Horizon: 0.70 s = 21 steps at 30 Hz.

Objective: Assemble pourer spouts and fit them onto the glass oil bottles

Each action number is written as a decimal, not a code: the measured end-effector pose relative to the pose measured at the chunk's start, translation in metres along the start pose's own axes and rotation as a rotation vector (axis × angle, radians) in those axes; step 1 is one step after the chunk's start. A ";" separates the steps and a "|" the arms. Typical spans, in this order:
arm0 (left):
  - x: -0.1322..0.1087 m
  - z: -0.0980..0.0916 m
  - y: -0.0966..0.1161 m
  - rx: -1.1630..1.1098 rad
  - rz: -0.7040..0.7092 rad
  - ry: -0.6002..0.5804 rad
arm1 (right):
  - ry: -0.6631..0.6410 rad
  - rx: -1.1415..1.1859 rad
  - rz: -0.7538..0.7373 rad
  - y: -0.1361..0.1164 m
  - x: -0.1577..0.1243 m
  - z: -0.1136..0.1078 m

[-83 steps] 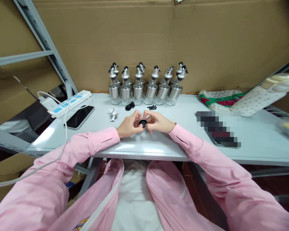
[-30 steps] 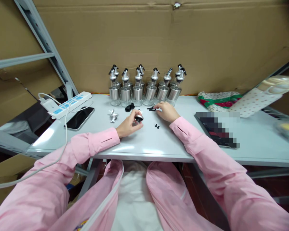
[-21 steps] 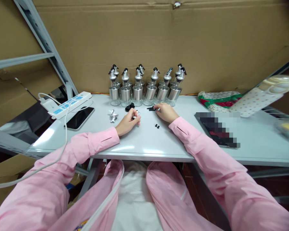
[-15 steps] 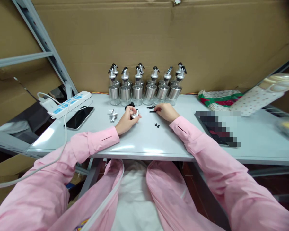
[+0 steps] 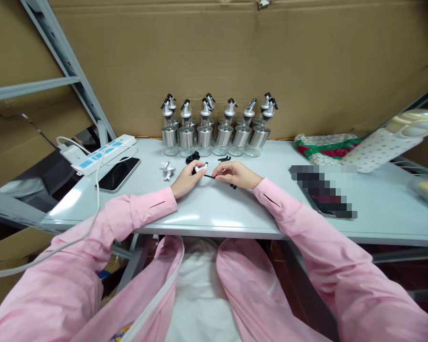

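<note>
My left hand (image 5: 186, 179) is closed around a silver pour spout (image 5: 201, 167), only part of which shows between thumb and fingers. My right hand (image 5: 239, 175) pinches a thin black strip (image 5: 209, 176), whose far end reaches the left fingertips; whether it touches the spout I cannot tell. Left of my hands lie several silver spout parts (image 5: 168, 171) in a small heap. Black stopper-like pieces (image 5: 192, 157) sit just beyond the left hand. More black strips (image 5: 224, 158) lie behind the right hand, and small black bits (image 5: 233, 186) show partly below it.
Glass and steel dispenser bottles (image 5: 205, 137) with spouts stand in rows at the back, before a cardboard wall (image 5: 235, 57). To the left are a phone (image 5: 118, 174) and a power strip (image 5: 105, 154) with a cable. A colourful bag (image 5: 324, 145) and a pixelated object lie right.
My right hand has picked up a black strip from the table and moved left and slightly nearer, up to the left hand. The left hand keeps the spout almost in place.
</note>
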<state>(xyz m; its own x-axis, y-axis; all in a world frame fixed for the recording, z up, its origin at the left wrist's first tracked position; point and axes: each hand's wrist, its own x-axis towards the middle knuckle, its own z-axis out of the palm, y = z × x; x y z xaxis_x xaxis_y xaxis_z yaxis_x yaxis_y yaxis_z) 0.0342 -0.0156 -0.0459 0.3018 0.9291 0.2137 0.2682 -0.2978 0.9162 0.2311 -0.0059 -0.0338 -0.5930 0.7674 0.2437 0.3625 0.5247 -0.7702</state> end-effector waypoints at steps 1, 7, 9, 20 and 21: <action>0.000 0.000 0.001 0.007 0.017 -0.021 | -0.007 0.013 -0.002 -0.002 -0.001 0.001; -0.004 -0.002 0.005 -0.007 0.053 -0.164 | 0.019 0.029 0.012 -0.008 -0.002 0.001; -0.004 -0.002 0.006 -0.008 0.066 -0.186 | 0.029 0.038 0.027 -0.008 -0.002 0.000; -0.003 -0.002 0.005 -0.022 0.089 -0.159 | 0.115 0.179 0.039 -0.009 -0.002 0.002; -0.003 -0.002 0.004 -0.041 0.079 -0.154 | 0.134 0.199 0.029 -0.009 -0.002 0.003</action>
<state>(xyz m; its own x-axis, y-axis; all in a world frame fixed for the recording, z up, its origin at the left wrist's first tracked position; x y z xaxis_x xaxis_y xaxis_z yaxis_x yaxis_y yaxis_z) 0.0330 -0.0192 -0.0420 0.4582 0.8574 0.2342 0.2018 -0.3570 0.9121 0.2270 -0.0132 -0.0286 -0.4793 0.8300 0.2853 0.2210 0.4287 -0.8760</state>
